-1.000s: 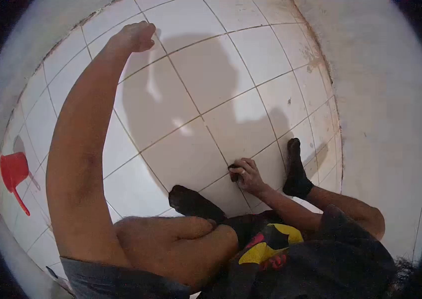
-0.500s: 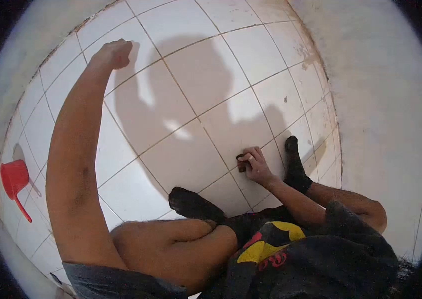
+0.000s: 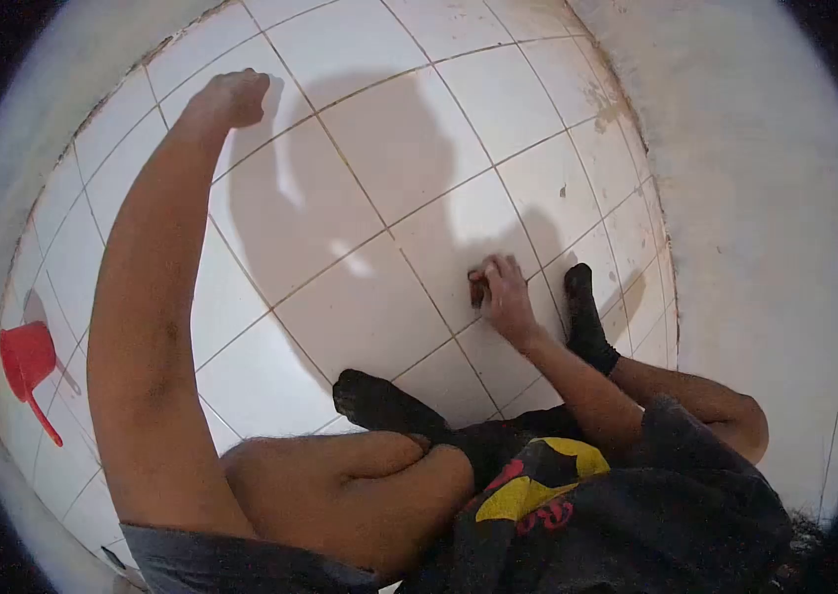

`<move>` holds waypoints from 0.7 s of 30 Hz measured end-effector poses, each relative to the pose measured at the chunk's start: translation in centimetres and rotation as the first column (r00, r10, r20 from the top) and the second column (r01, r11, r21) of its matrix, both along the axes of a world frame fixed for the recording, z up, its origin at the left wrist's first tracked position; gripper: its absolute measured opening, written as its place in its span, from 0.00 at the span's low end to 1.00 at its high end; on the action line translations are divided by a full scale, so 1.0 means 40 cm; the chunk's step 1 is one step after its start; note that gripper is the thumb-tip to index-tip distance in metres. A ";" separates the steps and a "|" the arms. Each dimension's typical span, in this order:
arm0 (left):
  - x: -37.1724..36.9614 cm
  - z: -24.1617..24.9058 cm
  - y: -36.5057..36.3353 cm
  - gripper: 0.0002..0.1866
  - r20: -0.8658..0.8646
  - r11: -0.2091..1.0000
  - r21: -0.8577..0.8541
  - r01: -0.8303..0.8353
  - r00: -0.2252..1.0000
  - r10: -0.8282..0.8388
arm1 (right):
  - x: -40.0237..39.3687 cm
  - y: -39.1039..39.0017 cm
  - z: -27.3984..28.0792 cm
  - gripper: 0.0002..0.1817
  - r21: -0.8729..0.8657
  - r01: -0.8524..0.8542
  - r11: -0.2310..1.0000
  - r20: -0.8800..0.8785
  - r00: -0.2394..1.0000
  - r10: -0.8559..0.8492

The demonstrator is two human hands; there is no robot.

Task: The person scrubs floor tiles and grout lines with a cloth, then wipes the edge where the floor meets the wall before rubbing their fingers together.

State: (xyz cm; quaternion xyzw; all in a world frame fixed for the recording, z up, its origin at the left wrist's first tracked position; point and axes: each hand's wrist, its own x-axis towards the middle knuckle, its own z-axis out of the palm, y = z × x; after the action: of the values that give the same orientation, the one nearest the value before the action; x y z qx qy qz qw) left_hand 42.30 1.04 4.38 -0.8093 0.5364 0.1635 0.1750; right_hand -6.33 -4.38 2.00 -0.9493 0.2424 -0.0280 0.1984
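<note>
My left hand [image 3: 238, 97] is a closed fist at the end of an outstretched arm, against the white tiles at the upper left; no object shows in it. Closer to my body, my right hand [image 3: 503, 297] has its fingers bent around a small dark brown object [image 3: 477, 288], low over or on the tiled floor [image 3: 429, 213]. Motion blur and the fingers hide part of that object, so its kind is unclear.
A red dipper [image 3: 29, 354] with a long handle lies at the far left. My feet in black socks [image 3: 389, 404] rest on the tiles near my right hand. Pale walls [image 3: 756, 198] edge the floor, and my shadow falls across it.
My right hand has moved a little farther from my body with the dark brown object. My left fist has shifted slightly, and the view has moved a little.
</note>
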 end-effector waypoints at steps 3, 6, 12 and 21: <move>-0.006 0.024 0.003 0.19 -0.008 0.998 0.022 -0.065 0.998 0.065 | 0.084 -0.062 -0.019 0.14 -0.073 0.033 0.997 0.230 0.973 -0.016; -0.001 0.013 -0.008 0.18 -0.007 1.000 0.011 -0.023 1.000 0.023 | 0.031 -0.018 -0.013 0.13 0.005 0.032 0.999 0.128 0.991 -0.032; -0.021 0.009 -0.006 0.18 0.010 0.998 0.056 0.010 1.000 -0.011 | 0.014 -0.018 -0.017 0.13 -0.047 0.003 0.999 0.023 1.000 -0.001; -0.096 -0.003 -0.053 0.16 -0.049 0.994 -0.029 0.105 0.993 -0.107 | -0.030 0.011 -0.008 0.09 -0.032 -0.055 0.998 -0.071 0.996 0.053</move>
State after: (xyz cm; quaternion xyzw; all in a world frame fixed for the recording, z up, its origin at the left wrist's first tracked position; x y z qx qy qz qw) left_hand 38.47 -1.09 4.27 -0.7775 0.5850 0.1673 0.1591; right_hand -7.52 -3.94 1.68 -0.9591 0.2230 0.0063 0.1742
